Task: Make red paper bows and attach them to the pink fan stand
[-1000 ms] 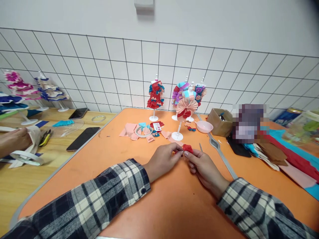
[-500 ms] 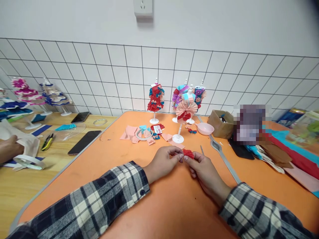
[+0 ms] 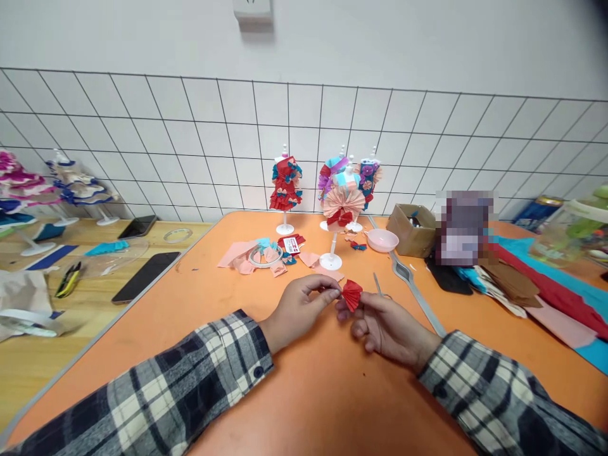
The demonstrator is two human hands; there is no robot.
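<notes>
A small red pleated paper fan (image 3: pixel 352 296) is spread between my two hands, above the orange table. My left hand (image 3: pixel 299 310) pinches its left corner between thumb and index finger. On the other side, my right hand (image 3: pixel 389 326) holds the fan's right edge with the fingertips, its other fingers curled loosely below. Just beyond my hands stands a small white dress form wearing a peach pleated paper skirt (image 3: pixel 349 201) and a red bow (image 3: pixel 340 219). Behind my right hand lies a thin metal tool (image 3: pixel 377 283), partly hidden, perhaps scissors.
More dressed forms, one with a red dress (image 3: pixel 285 183), stand by the wall. A tape roll (image 3: pixel 251 256) lies among paper scraps. To the right are a pink bowl (image 3: pixel 382 240), a cardboard box (image 3: pixel 411 237) and stacked coloured paper (image 3: pixel 560 297). Yellow cutters (image 3: pixel 69 280) lie left.
The red fan has turned and opened out so its pleated face shows. My right fingers have shifted to its right edge. The view has swung slightly right; the other person's hand has left view.
</notes>
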